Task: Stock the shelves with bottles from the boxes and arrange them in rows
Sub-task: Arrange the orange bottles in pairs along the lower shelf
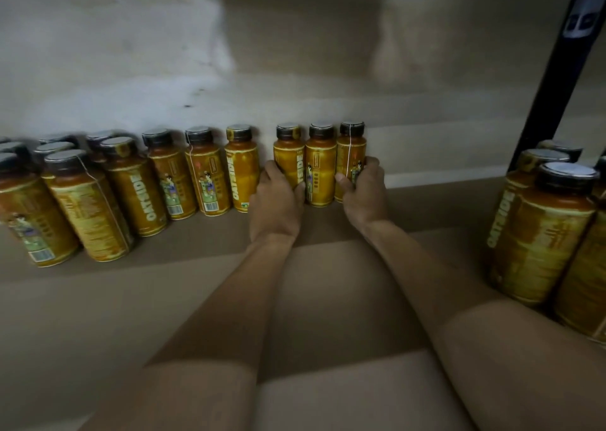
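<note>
Yellow bottles point(320, 168) gripped at the back of the shelf point(328, 283)

Three yellow bottles with dark caps stand upright and touching, side by side, at the shelf's back edge. The left hand point(277, 201) has its fingers curled round the leftmost, the right hand point(362, 194) round the rightmost, with the middle one between them. Just beside, toward the back left corner, a longer row of bottles point(210, 174) runs along the wall point(295, 69). Other bottles point(541, 233) cluster at the right edge, by a black post point(557, 69)
</note>
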